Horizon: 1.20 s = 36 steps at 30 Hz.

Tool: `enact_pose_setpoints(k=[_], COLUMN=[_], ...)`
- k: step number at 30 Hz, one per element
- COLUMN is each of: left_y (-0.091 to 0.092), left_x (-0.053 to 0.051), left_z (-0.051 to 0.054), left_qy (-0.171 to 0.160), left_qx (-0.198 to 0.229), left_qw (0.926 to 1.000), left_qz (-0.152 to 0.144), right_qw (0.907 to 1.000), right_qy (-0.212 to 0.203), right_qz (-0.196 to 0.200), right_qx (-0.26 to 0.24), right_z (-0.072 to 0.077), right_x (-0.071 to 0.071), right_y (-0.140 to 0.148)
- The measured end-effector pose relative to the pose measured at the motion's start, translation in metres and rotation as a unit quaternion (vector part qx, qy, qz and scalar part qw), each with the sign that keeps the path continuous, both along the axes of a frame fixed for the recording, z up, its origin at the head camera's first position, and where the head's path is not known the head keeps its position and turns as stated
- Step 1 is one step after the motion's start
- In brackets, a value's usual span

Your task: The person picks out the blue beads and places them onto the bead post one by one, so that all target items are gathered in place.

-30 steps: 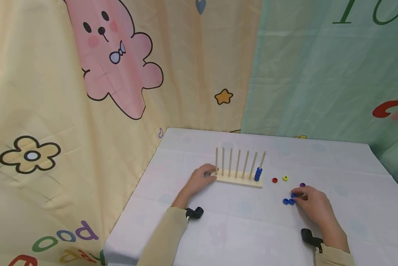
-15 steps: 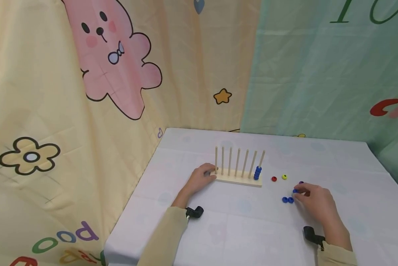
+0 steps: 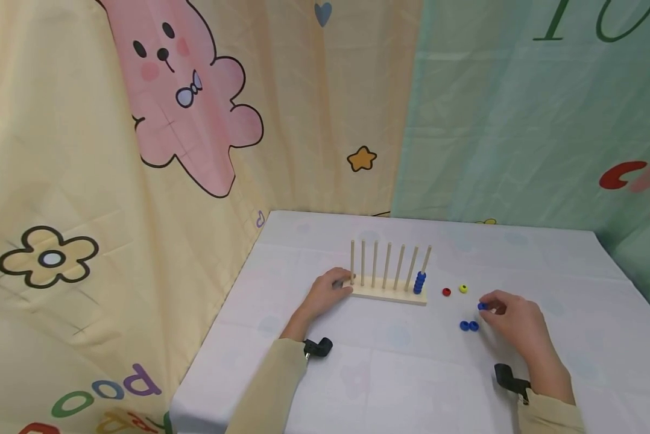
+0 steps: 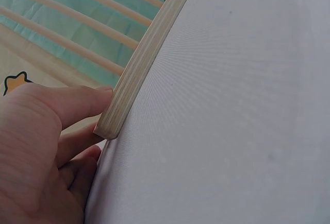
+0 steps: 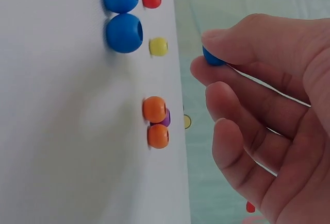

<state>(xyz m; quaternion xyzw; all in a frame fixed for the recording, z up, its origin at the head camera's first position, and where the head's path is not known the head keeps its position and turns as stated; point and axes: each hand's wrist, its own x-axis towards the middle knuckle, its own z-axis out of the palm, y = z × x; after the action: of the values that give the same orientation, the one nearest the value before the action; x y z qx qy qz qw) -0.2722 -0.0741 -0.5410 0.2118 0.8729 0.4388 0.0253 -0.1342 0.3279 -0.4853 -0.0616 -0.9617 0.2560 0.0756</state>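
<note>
A wooden peg rack (image 3: 384, 293) stands upright with several thin pegs, and blue beads (image 3: 419, 283) are stacked on its rightmost peg. My left hand (image 3: 325, 294) grips the left end of the rack's base (image 4: 131, 74) between thumb and fingers. Raised above the cloth, my right hand (image 3: 515, 322) pinches a blue bead (image 5: 211, 57) between thumb and forefinger, the bead partly covered by them. Two more blue beads (image 3: 469, 326) lie side by side on the table just left of that hand.
A red bead (image 3: 447, 292) and a yellow bead (image 3: 463, 289) lie right of the rack. Two orange beads (image 5: 155, 109) and a purple bead (image 5: 167, 117) show in the right wrist view. The white cloth-covered table (image 3: 390, 374) meets patterned curtains (image 3: 325, 108) behind.
My right hand has lifted the blue bead up and away from the two others, which stay on the table. My left hand keeps its hold on the rack.
</note>
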Motion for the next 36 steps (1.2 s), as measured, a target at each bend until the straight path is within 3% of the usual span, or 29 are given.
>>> enact_pose_setpoints(k=[29, 36], left_y=[0.0, 0.0], left_x=[-0.001, -0.001], left_z=[0.0, 0.0], left_qy=[-0.001, 0.0], left_qx=[0.011, 0.007], left_qw=[0.9999, 1.0], left_qz=[-0.006, -0.007], right_qw=[0.9991, 0.9987], right_qy=[0.03, 0.047], right_qz=[-0.012, 0.001], right_qx=[-0.028, -0.018], right_z=[0.026, 0.031], right_x=[-0.012, -0.016], right_y=[-0.02, -0.024])
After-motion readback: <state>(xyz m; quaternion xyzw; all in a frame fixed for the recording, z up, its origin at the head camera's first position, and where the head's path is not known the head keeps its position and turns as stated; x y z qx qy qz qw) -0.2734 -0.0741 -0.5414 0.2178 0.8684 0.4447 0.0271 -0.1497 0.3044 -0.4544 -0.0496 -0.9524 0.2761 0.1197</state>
